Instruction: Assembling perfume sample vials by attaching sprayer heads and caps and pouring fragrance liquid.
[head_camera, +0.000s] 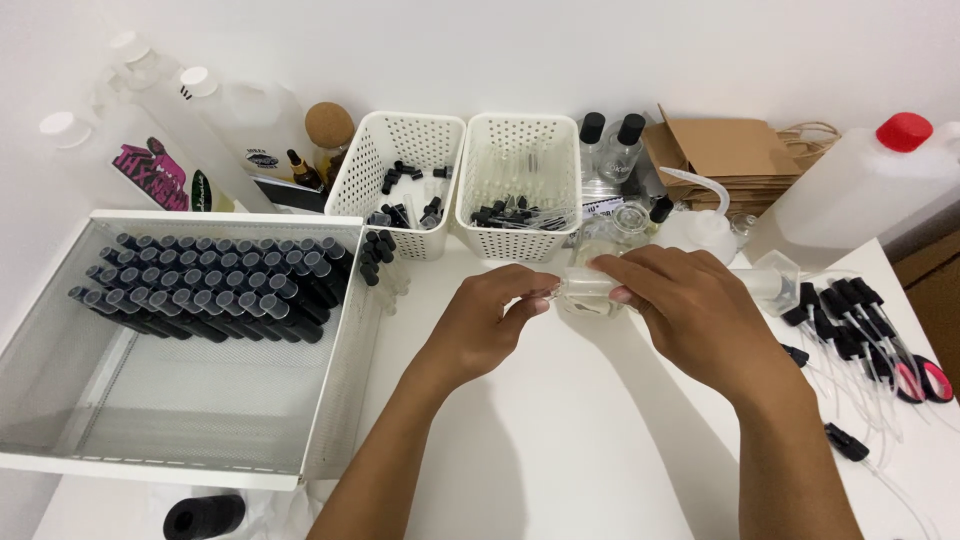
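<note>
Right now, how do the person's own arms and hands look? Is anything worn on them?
Both forearms are bare up to the lower frame edge: no sleeves show. The left hand and right hand wear no gloves, and no rings, watch or bracelet are visible. The fingernails look short and unpainted.

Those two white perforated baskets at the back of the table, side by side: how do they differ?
The left basket holds loose small black caps scattered on its bottom, while the right basket holds a denser pile of clear tubes with black tips. The left basket stands beside the big white tray of dark vials; the right basket stands just behind the left hand and right hand. Both are white, perforated, open-topped and about the same size.
</note>
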